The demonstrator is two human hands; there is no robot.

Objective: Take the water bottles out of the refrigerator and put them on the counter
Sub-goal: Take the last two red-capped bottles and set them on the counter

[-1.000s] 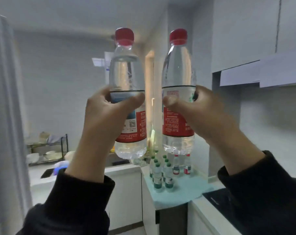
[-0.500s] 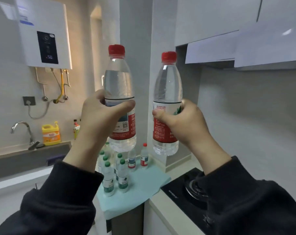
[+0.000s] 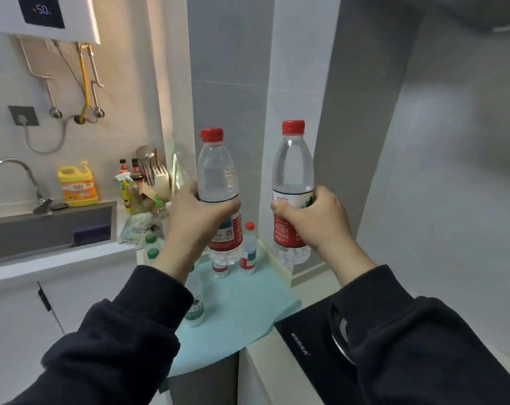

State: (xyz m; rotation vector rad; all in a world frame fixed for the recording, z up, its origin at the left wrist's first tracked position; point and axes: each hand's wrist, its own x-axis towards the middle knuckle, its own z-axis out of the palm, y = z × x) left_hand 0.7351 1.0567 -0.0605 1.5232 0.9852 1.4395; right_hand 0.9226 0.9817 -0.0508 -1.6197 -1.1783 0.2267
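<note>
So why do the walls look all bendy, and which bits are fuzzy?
Head view: the wide-angle lens bows the wall edges outward; the left hand and right hand holding bottles look fairly sharp; the sleeves near the bottom edge are soft; light is dim and even.

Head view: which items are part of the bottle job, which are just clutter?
Job:
- left hand holding a red-capped bottle
- right hand holding a second red-capped bottle
- bottles already standing on the teal mat

Clutter:
- yellow detergent jug
- faucet
- knife block
- black cooktop
- water heater
</note>
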